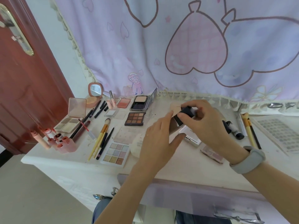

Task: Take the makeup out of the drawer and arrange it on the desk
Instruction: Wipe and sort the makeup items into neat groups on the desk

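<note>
Above a white desk (77, 160) spread with eyeshadow palettes and brushes, a person's right hand (205, 122) pinches the black cap of a foundation bottle (181, 118). The left hand (160, 139) curls around the bottle's lower body, holding it tilted just over a white compact (192, 136).

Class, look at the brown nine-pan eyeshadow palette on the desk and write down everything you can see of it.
The brown eyeshadow palette is a dark, square, plastic-looking case lying flat and open on the white desk, left of the hands. It holds nine square pans in three rows, in tan, copper and deep brown shades. A clear lid seems to be folded out to its right. It sits in front of an open black powder compact and behind a pastel nine-pan palette. Neither hand touches it.
</note>
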Demonstrator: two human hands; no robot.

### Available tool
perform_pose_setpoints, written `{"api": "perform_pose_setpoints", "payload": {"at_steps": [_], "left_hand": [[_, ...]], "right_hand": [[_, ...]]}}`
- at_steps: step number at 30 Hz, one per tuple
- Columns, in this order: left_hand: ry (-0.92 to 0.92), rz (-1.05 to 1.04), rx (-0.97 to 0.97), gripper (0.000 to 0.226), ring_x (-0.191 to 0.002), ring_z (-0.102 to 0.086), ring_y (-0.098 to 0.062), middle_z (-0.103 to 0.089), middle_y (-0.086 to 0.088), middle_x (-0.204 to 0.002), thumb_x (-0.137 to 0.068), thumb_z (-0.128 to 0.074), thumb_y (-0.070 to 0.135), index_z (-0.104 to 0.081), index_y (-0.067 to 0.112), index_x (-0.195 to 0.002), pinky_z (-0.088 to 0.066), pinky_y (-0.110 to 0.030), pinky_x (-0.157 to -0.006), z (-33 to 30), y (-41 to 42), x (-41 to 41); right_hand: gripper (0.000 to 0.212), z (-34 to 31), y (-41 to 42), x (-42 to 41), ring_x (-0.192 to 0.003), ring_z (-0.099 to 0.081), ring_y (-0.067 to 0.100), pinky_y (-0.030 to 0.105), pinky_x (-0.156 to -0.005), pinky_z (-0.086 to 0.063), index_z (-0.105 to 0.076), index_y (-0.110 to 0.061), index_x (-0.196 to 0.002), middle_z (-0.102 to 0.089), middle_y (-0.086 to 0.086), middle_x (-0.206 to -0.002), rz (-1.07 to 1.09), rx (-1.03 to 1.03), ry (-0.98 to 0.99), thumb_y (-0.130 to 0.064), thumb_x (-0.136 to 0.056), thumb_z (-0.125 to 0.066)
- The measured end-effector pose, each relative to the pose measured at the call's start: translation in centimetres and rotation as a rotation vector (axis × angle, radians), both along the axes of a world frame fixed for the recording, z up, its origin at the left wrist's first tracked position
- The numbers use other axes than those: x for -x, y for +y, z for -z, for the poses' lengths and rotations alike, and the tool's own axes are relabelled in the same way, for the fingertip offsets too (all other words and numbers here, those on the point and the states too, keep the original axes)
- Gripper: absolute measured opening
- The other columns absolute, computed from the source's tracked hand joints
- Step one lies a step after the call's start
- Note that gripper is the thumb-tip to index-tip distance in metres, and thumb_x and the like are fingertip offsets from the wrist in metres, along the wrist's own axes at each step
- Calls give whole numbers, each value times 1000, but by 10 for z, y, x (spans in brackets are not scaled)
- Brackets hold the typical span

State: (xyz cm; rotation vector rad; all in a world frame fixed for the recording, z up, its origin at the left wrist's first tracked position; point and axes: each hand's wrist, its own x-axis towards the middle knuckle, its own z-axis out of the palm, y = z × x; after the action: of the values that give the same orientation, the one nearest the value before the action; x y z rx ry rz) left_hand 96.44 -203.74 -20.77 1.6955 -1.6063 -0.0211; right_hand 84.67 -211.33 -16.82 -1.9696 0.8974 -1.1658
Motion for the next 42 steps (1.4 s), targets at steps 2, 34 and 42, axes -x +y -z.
{"api": "perform_pose_setpoints", "payload": {"at_steps": [2,34,42], "left_hand": [[79,30,35,41,-91,-54,-6,-57,12,-104,-88,-54,41,-42,26,-125,-45,-25,-70,-6,-7,6],[899,122,-162,28,-89,-60,-23,-64,-12,-95,-77,-64,-10,-61,8,-98,-51,-34,-86,-76,-115,-78],[473,3,-233,27,-75,-58,-13,-66,-2,-82,-64,-82,9,-66,14,-85,-44,-18,-68,-68,-181,-92]], "right_hand": [[19,-9,4,3,-85,-62,9,19,-74,-47,-60,-42,-85,-61,-10,-100,-40,-73,-46,-38,-68,-67],[19,-9,-116,7,-97,-61,29,37,-72,-59,-52,4,-110,-60,21,-105,-214,-974,-670,-3,-92,-50],[28,11,-164,-23,-93,-63,18,26,-79,-52,-49,-5,-122,-60,10,-108,-116,-612,-119,-8,-94,-44]]}}
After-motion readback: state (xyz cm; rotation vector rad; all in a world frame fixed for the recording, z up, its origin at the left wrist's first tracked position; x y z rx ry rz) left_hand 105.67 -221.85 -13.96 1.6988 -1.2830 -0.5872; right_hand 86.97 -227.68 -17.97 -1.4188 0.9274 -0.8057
